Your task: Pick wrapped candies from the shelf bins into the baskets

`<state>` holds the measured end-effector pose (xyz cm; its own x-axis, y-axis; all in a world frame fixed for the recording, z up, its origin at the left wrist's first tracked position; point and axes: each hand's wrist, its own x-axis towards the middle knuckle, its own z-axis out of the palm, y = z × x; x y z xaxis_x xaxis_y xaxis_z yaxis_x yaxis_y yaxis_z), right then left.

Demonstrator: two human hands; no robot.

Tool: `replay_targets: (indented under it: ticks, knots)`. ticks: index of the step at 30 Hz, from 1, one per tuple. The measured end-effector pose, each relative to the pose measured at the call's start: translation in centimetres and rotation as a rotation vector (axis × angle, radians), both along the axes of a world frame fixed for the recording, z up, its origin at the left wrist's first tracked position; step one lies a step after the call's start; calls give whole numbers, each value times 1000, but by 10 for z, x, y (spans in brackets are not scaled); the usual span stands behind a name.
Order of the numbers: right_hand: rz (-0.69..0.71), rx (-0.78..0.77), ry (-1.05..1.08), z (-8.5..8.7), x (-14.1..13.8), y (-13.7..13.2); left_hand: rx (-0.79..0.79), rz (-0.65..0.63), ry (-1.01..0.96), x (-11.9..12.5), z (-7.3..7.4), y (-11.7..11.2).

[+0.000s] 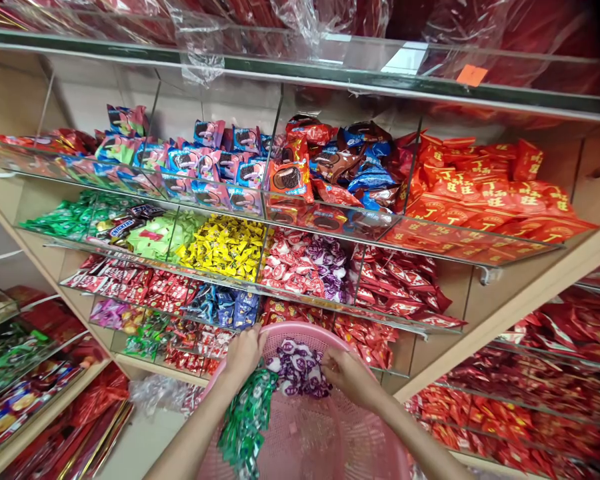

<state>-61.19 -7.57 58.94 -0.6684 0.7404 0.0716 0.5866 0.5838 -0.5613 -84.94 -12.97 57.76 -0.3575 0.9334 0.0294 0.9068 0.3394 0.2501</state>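
Observation:
A pink plastic basket [325,437] with perforated walls is below the shelves, in front of me. My left hand [246,350] is closed on its far left rim. Over the basket's right side, my right hand [347,375] has its fingers curled beside a pile of purple-and-white wrapped candies [300,370]; whatever its fingers hold is hidden. Green wrapped candies [247,423] form a heap on the basket's left, under my left forearm. Similar purple-and-white candies [327,263] lie in a shelf compartment above, beside red-and-white ones [293,260].
Glass-fronted shelves [310,293] hold yellow candies [225,247], blue packets [225,305] and red snack bags [480,180]. A wooden side panel [520,283] slants on the right, with more red packets [520,373] beyond. Another candy shelf [15,373] stands at left.

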Motion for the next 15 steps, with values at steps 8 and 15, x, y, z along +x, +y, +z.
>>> replay_targets:
  ticks: [8, 15]
  knots:
    - [-111, 249, -351, -3, -13, -3, 5, -5, -8, 0, 0, 0]
    - [-127, 253, -575, 12, -14, -19, -11, 0, -4, 0, 2, -1]
